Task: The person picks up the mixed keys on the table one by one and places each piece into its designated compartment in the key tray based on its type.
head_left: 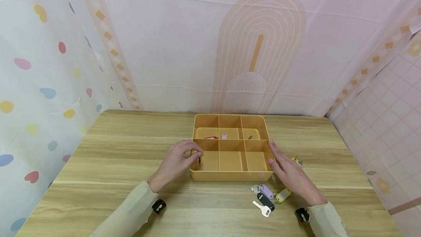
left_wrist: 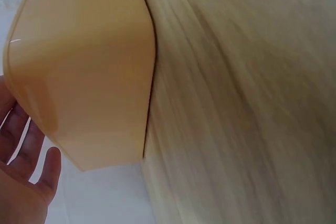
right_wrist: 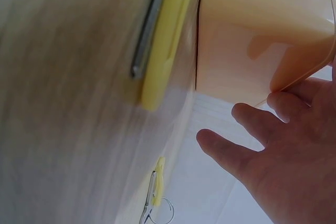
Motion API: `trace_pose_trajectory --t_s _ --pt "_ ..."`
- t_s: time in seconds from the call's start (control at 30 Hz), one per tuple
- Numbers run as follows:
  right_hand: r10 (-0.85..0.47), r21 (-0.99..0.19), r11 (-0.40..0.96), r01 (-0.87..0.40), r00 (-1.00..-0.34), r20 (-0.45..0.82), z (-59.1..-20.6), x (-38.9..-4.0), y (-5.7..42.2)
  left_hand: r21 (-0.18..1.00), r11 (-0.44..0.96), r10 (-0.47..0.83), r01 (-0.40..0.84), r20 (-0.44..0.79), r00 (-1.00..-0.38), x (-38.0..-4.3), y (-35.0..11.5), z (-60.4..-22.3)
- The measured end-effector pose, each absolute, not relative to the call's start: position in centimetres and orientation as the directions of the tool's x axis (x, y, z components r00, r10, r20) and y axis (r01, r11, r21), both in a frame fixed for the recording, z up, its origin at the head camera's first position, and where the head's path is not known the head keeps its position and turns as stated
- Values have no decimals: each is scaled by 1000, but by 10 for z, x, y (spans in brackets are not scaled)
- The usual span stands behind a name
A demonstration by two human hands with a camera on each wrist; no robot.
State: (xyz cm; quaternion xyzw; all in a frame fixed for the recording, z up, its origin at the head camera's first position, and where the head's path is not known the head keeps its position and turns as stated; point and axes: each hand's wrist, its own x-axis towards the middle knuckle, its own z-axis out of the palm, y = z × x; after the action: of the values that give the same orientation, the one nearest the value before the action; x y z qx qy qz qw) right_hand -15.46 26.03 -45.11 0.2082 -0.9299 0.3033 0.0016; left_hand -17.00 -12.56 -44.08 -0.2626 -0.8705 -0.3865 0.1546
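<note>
An orange box (head_left: 230, 176) with two rows of compartments lies on the wooden table. My left hand (head_left: 179, 162) is over its left wall, thumb and forefinger pinching a small dark item (head_left: 199, 159) that hangs in the front left compartment; its exact kind I cannot tell. From the left wrist the hand (left_wrist: 26, 182) shows beside the box's rim, the item hidden. My right hand (head_left: 292, 173) rests along the right wall, fingers extended, fingertips at the rim. In the back row lie a red tag (head_left: 211, 137), a pale pink tag (head_left: 224, 136) and a small brownish piece (head_left: 250, 137).
In front of the box lie a black key tag (head_left: 265, 201), a silver key (head_left: 263, 208), a lilac key tag (head_left: 266, 191) and a yellow key tag (head_left: 283, 195). Another yellow tag with a ring (head_left: 297, 161) lies beyond my right hand. Patterned cloth hangs behind the table.
</note>
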Motion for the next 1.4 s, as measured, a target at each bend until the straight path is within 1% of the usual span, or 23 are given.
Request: trace_pose_trajectory --t_s 0.33,0.47,0.63,0.77,0.87,1.0,1.2,1.4 --pt "-381 -557 736 -385 -915 129 -452 -154 260 461 610 399 645 524 -752 -177 -123 -445" --pt "-381 -557 736 -385 -916 129 -452 -153 259 439 624 404 646 527 -748 -179 -123 -447" --pt "-381 -558 735 -385 -915 129 -452 -153 258 446 637 404 629 502 -765 -179 -125 -446" --pt "-383 -556 735 -387 -915 130 -452 -153 258 478 644 391 597 466 -794 -174 -131 -444" --pt "-381 -557 736 -385 -915 130 -452 -153 258 505 660 383 556 411 -828 -170 -138 -444" --pt "-379 -559 735 -384 -916 130 -452 -152 258 501 701 395 508 320 -861 -165 -150 -445" --pt "-377 -562 739 -372 -919 113 -449 -151 259 475 727 450 496 215 -867 -157 -160 -447" --pt "-372 -592 725 -351 -924 90 -444 -150 262 496 714 474 495 179 -862 -155 -164 -452"
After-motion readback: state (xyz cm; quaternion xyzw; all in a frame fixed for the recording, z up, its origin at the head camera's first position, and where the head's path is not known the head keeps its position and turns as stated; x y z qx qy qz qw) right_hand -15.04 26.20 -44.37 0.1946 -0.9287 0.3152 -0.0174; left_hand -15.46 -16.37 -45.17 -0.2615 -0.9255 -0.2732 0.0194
